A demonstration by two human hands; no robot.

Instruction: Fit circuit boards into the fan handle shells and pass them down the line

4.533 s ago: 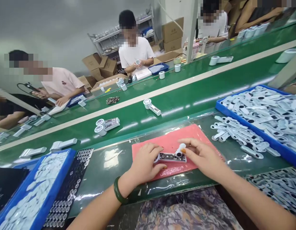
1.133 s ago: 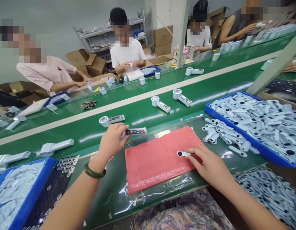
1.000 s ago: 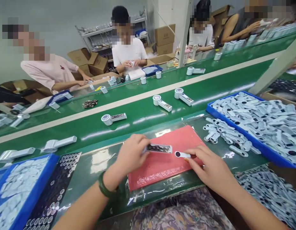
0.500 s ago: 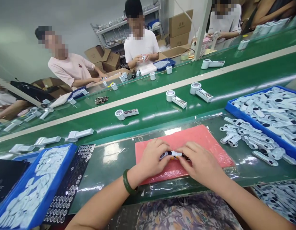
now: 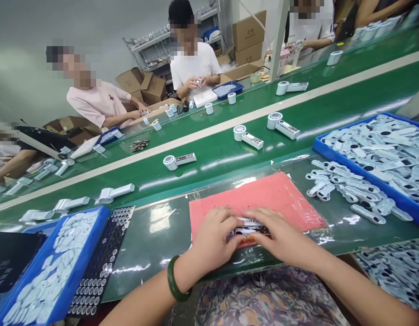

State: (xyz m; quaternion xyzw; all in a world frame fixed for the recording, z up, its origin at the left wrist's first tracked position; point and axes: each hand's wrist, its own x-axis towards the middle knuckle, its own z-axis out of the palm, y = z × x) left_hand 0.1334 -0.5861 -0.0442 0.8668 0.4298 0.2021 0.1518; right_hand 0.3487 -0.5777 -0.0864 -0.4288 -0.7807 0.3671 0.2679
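A white handheld device [image 5: 252, 222] with printed lettering and a dark strip is held low over the red pad [image 5: 226, 203]. On its left end my left hand [image 5: 214, 235] is closed, thumb below and fingers above; a green bangle circles that wrist. My right hand [image 5: 280, 228] grips the other end, fingers over the top and thumb underneath. Fingers cover most of the device, so its full shape is hidden. Similar white devices with a round head and flat handle, such as one device [image 5: 178, 160], lie on the green conveyor belt [image 5: 209, 168] ahead.
On the right, a blue tray [image 5: 360, 172] holds many white handle-shaped parts, with a loose pile [image 5: 348, 185] beside it. Leftward are a blue bin [image 5: 78, 253] of small white pieces and a black sheet [image 5: 107, 249] of round stickers. Co-workers sit across the belt.
Both hands have come slightly nearer my body with the device. It has turned, and a white face with lettering now shows between the fingers. The view has shifted a little.
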